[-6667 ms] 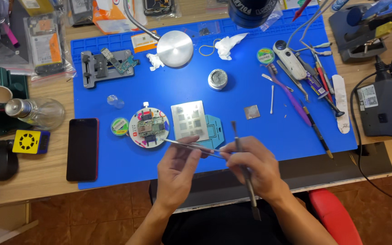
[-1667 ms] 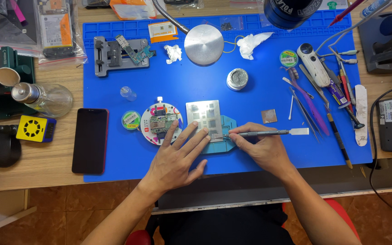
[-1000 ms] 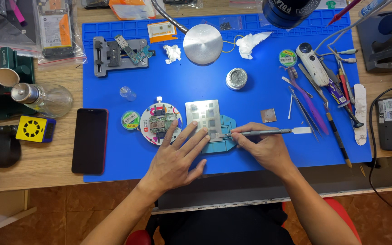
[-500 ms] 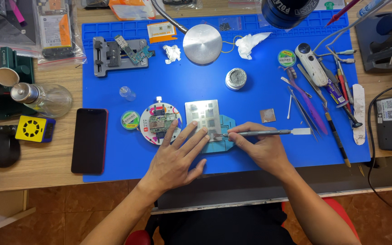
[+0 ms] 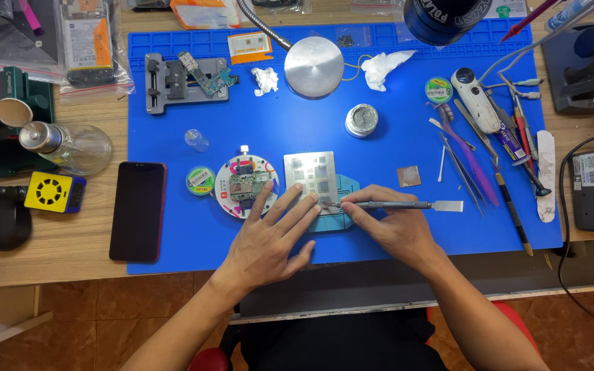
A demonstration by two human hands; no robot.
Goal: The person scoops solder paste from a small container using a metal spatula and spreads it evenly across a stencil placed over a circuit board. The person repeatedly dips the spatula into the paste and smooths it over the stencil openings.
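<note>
Two bare hands work near the front edge of a blue silicone mat (image 5: pixel 173 103). The left hand (image 5: pixel 269 233), fingers spread flat, pins a square silver metal stencil (image 5: pixel 309 172) on its pale blue holder; the right hand (image 5: pixel 393 230) is clamped on a slim grey metal spatula tool (image 5: pixel 407 205), its tip at the stencil's lower edge. Steady downward pressure and short, level strokes likely serve best. The tool tip's exact contact is hard to make out.

Single head-worn view, looking almost straight down on the wooden bench (image 5: pixel 70 240) and blue rubber work mat (image 5: pixel 173 124) from close above; far bench edge probably cropped.
</note>
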